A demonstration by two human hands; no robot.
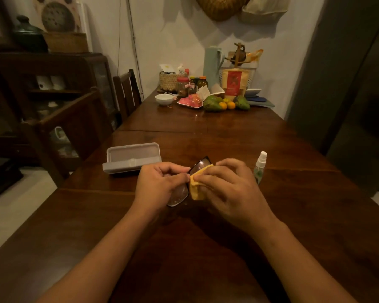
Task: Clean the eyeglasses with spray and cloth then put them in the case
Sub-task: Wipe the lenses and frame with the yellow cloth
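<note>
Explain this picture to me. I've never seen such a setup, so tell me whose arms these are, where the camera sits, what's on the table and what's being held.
There is no machine here. A person wears one camera on the head, looking forward and down, so the two bare arms reaching in from below are their own. The left hand grips dark-framed glasses over the wooden table. The right hand pinches a yellow cloth against one lens. Left of the hands lies a grey case with its lid open. Right of them stands a small spray bottle. At the table's far end sit a bowl, jars and fruit.
</note>
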